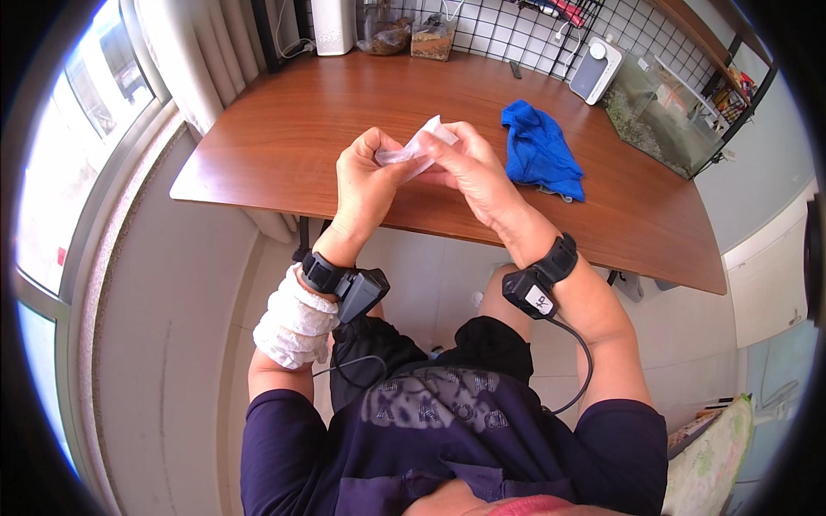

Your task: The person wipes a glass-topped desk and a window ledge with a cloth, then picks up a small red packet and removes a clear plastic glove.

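Observation:
Between my hands is a small, thin white sheet (pixel 422 148), crumpled and partly see-through; whether it is tissue or soft plastic I cannot tell. My left hand (pixel 366 176) is closed, pinching its left end between thumb and fingers. The other end is gripped by my right hand (pixel 471 172), whose thumb presses across the sheet. Both hands are raised over the near edge of the brown wooden table (pixel 318 107). Just right of my right hand lies a crumpled blue cloth (pixel 542 155). The fingers partly hide the sheet.
A glass tank (pixel 662 116) and a white device (pixel 595 70) stand at the right back. Along the far edge are a white box (pixel 333 26), a clear container (pixel 432 39) and a small dark object (pixel 515 69). Window and curtain (pixel 198 56) flank the left side.

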Action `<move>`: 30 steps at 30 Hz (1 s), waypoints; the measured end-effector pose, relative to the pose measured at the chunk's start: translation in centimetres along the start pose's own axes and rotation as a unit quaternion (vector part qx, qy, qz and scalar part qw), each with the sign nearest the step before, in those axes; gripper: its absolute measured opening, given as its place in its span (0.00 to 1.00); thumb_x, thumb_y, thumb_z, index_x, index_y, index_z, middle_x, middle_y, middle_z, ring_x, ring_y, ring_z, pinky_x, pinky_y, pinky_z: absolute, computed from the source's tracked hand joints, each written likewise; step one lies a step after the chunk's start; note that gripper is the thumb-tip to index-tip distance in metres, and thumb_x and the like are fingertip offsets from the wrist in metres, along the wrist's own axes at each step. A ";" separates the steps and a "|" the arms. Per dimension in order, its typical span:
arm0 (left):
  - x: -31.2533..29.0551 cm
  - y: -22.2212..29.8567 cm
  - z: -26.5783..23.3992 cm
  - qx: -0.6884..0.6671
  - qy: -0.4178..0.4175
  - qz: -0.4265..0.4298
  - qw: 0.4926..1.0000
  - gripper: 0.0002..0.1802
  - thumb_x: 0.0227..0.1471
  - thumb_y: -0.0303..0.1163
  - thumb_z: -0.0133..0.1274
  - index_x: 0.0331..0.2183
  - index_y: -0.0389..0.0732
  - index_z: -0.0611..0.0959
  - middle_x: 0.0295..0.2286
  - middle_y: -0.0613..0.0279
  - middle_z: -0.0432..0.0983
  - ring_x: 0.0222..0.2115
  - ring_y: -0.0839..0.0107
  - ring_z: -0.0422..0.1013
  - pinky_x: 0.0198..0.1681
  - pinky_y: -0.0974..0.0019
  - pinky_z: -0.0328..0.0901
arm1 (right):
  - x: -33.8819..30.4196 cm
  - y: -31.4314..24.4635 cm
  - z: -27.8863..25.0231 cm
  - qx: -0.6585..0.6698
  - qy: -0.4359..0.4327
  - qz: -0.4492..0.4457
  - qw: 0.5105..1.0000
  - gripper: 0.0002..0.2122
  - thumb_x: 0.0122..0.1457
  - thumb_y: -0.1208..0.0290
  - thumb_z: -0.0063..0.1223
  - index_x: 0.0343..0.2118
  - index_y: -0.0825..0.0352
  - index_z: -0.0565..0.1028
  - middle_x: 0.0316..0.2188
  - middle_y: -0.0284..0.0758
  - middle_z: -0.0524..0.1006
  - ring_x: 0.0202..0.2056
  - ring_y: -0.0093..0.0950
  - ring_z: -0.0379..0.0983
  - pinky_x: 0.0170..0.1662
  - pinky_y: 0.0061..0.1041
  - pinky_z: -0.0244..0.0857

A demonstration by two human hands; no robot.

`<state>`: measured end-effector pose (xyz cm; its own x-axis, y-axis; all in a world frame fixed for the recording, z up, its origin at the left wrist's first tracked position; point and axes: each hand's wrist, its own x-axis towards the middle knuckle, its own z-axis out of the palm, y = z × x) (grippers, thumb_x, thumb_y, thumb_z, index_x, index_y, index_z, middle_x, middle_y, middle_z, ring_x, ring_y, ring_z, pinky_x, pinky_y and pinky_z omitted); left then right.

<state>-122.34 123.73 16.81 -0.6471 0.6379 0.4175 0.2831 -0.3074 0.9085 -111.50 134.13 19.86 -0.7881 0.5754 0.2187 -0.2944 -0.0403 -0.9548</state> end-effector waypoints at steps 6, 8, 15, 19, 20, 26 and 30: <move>0.4 0.6 -0.5 -0.155 0.067 -0.051 0.984 0.09 0.50 0.28 0.52 0.21 0.37 0.76 0.20 0.72 0.71 0.22 0.85 0.64 0.24 0.80 0.60 | 1.3 0.2 -1.4 -0.006 -0.102 0.033 0.994 0.08 0.58 0.70 0.48 0.36 0.69 0.72 0.33 0.33 0.75 0.34 0.22 0.73 0.40 0.23 0.69; 0.7 0.8 -1.4 -0.182 0.067 -0.106 0.975 0.12 0.52 0.33 0.51 0.21 0.37 0.77 0.20 0.71 0.72 0.21 0.85 0.65 0.23 0.79 0.59 | 1.3 0.0 -1.4 -0.022 -0.091 0.022 0.995 0.07 0.58 0.70 0.48 0.33 0.68 0.73 0.29 0.30 0.75 0.30 0.18 0.73 0.34 0.18 0.68; 2.4 1.6 -4.4 -0.102 0.063 -0.155 0.981 0.17 0.56 0.41 0.45 0.27 0.37 0.78 0.21 0.64 0.73 0.19 0.78 0.67 0.23 0.77 0.60 | 2.6 -0.3 -2.4 -0.148 -0.075 0.026 0.986 0.11 0.54 0.65 0.55 0.21 0.66 0.71 0.15 0.25 0.69 0.17 0.12 0.61 0.19 0.15 0.56; 3.7 -1.1 -6.7 -0.321 -0.036 -0.200 0.925 0.18 0.57 0.41 0.42 0.38 0.34 0.74 0.33 0.59 0.74 0.31 0.72 0.71 0.33 0.73 0.65 | 3.0 -0.2 -1.3 -0.244 -0.125 0.024 0.961 0.06 0.51 0.74 0.56 0.24 0.69 0.71 0.19 0.28 0.72 0.21 0.15 0.66 0.24 0.16 0.60; 3.8 -0.2 -5.6 -0.379 -0.028 -0.159 0.911 0.20 0.57 0.40 0.42 0.44 0.34 0.69 0.38 0.58 0.71 0.38 0.70 0.68 0.40 0.70 0.64 | 3.2 -0.1 -1.2 -0.245 -0.124 0.024 0.961 0.06 0.51 0.74 0.56 0.24 0.69 0.71 0.19 0.28 0.72 0.21 0.15 0.66 0.24 0.16 0.60; 2.1 0.5 -2.5 -0.181 -0.100 -0.031 0.978 0.37 0.48 0.27 0.55 0.56 0.36 0.55 0.49 0.57 0.63 0.47 0.69 0.64 0.48 0.69 0.60 | 4.2 0.3 0.2 -0.070 -0.090 0.012 0.993 0.04 0.51 0.80 0.54 0.29 0.70 0.71 0.26 0.31 0.75 0.27 0.18 0.69 0.30 0.16 0.63; 2.4 0.4 -3.1 -0.224 -0.083 -0.142 0.961 0.13 0.50 0.29 0.53 0.40 0.36 0.75 0.30 0.65 0.74 0.31 0.78 0.70 0.35 0.75 0.65 | 4.5 0.3 0.5 -0.089 -0.093 0.018 0.991 0.07 0.51 0.71 0.58 0.23 0.67 0.73 0.20 0.28 0.72 0.21 0.14 0.63 0.23 0.13 0.56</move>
<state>-125.97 122.91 18.15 -0.5203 0.8336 0.1856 -0.2443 -0.3535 0.9030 -115.41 136.30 20.69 -0.8876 0.4143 0.2014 -0.1769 0.0972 -0.9794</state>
